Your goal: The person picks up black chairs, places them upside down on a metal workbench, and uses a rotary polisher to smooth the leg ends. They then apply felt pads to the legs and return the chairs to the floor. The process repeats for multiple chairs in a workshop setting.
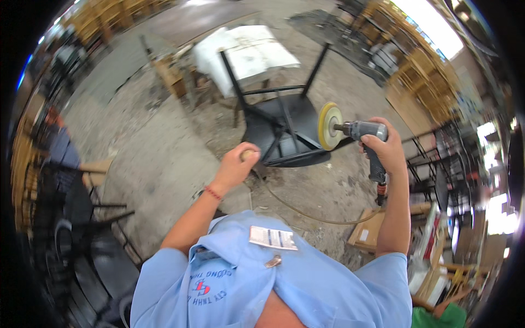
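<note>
A black chair (263, 143) is turned over in front of me, its legs pointing up and its crossed braces showing. My left hand (236, 167) is closed around the end of one near chair leg, where a round tan tip shows between the fingers. My right hand (387, 147) grips a pistol-shaped disc sander (367, 129), grey and black. Its round yellow pad (330, 126) faces left, beside the chair's right edge. Whether the pad touches the chair, I cannot tell. A thin hose (311, 219) curves between the chair and the sander's handle.
Behind the chair stands a low support with a stained white cover (246, 49). Black chairs (93, 251) crowd the left side. Stacked wooden chairs (421, 82) line the far right. A cardboard box (367, 230) lies near my right elbow, and someone in green (440, 316) is at the lower right.
</note>
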`<state>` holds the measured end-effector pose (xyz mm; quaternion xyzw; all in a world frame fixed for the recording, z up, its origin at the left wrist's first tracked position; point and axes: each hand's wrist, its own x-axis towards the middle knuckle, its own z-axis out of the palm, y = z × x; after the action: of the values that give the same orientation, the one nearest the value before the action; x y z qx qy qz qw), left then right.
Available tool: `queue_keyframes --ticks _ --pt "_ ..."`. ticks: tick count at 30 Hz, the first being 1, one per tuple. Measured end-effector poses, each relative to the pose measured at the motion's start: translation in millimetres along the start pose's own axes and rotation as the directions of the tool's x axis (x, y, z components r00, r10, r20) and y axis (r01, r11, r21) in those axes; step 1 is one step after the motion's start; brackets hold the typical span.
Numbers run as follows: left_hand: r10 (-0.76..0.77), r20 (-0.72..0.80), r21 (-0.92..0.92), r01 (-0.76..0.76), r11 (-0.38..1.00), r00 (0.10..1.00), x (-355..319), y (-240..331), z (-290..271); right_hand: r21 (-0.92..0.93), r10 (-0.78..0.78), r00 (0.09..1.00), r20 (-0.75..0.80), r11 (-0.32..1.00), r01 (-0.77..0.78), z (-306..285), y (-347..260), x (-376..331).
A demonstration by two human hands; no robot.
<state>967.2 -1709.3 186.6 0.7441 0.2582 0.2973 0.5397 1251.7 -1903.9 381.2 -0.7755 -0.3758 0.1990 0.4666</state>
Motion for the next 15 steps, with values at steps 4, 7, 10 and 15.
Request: queue_keyframes --ticks 4,7,10,15 --pt "-0.025 0.142 0.057 0.017 0.998 0.99 12.4 12.7 -7.8 -0.076 0.078 0.946 -0.316 0.991 -0.107 -98.4 10.5 -30.5" --pt "-0.187 0.357 0.119 0.154 0.981 0.915 35.4 21.4 -20.9 -0.079 0.207 0.862 -0.463 0.959 -0.273 -148.9 11.9 -45.0" --pt "-0.473 0.568 0.389 0.287 0.875 0.673 89.2 57.1 -20.9 -0.11 0.264 0.842 -0.47 0.929 -0.353 -165.2 17.8 -44.3" --pt "0.071 0.854 0.116 -0.32 0.94 0.516 194.0 29.1 95.0 -0.203 0.244 0.858 -0.451 0.909 -0.365 -155.4 22.1 -21.6"
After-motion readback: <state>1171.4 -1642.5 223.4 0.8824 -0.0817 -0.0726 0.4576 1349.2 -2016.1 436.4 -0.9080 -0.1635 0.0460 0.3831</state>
